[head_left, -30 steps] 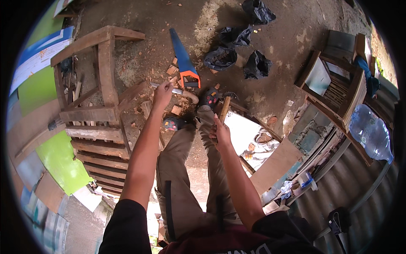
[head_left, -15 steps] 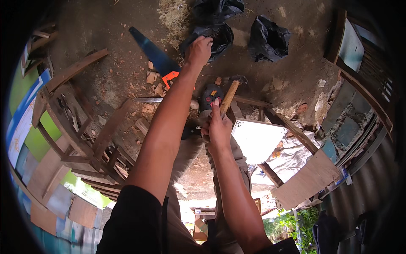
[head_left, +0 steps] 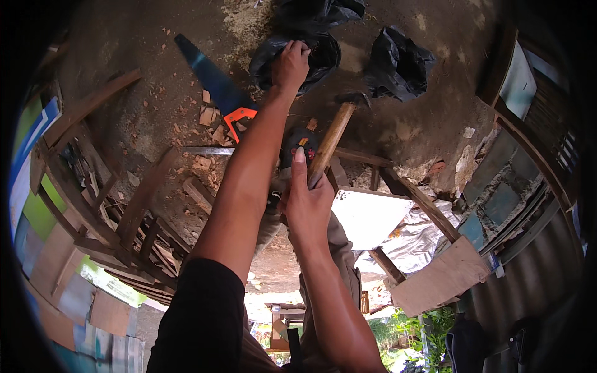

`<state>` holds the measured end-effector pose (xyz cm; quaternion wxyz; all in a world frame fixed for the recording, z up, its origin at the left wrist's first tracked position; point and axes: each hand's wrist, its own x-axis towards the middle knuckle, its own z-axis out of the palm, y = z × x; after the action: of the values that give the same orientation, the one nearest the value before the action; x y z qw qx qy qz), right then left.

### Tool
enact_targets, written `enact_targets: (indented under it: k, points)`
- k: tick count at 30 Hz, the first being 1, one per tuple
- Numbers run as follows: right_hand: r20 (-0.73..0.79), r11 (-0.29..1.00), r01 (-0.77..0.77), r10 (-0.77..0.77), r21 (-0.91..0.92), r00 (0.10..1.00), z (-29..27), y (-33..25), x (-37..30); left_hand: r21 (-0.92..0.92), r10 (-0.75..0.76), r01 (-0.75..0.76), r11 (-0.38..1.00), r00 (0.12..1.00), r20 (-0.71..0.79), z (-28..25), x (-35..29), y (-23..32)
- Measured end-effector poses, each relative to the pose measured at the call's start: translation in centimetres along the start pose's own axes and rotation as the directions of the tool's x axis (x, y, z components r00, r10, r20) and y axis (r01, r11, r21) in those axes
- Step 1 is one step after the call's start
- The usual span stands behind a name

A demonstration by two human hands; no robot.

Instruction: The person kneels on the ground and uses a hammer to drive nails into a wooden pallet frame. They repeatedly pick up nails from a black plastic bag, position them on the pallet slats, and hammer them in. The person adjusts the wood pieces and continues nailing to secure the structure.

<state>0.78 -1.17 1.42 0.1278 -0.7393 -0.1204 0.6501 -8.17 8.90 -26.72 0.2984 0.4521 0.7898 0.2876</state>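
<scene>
My left hand is stretched far forward over the mouth of a black plastic bag. Its fingers are curled together, and whatever they may hold is too small or hidden to make out. Nearer to me, my right hand grips a hammer by the lower part of its wooden handle. The dark hammer head points forward, and my thumb lies along the handle's left side. On the ground left of my left forearm lies a hand saw with a dark blade and an orange handle.
A second black bag stands to the right, and another farther off. Wooden frames fill the left side. A white panel and plywood piece lie right of my legs. Wood chips are scattered near the saw.
My right hand has lifted the hammer a little, and it looks larger. My left hand has shifted slightly forward at the bag's mouth. The view has moved a bit.
</scene>
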Motion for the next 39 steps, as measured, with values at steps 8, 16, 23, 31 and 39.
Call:
enact_targets:
  k: [8, 16, 23, 31, 39]
  points:
    - [0.053, 0.989, 0.026, -0.018, -0.149, 0.998, 1.4, 2.8, -2.0, -0.644, -0.385, 0.315, 0.697, 0.922, 0.034, -11.8, -11.0, 0.8]
    - [0.157, 0.845, 0.188, -0.125, -0.5, 0.98, -1.8, 12.6, -6.8, -0.879, -0.66, 0.365, 0.308, 0.747, 0.078, -30.6, -25.7, 2.5]
    - [0.333, 0.564, 0.37, -0.172, -0.738, 0.927, -7.3, 16.1, -14.9, -0.896, -0.706, -0.012, 0.444, 0.611, -0.358, -46.3, -34.4, 4.1]
    - [0.364, 0.64, 0.354, -0.123, -0.682, 0.923, 0.1, 13.3, -27.6, -0.847, -0.828, -0.285, 0.448, 0.224, -0.513, -59.0, -42.7, -3.1]
    - [0.637, 0.599, 0.596, -0.177, -0.535, 0.75, 13.0, 14.0, -30.6, -0.789, -0.831, -0.298, 0.538, -0.027, -0.556, -65.2, -43.0, -12.5]
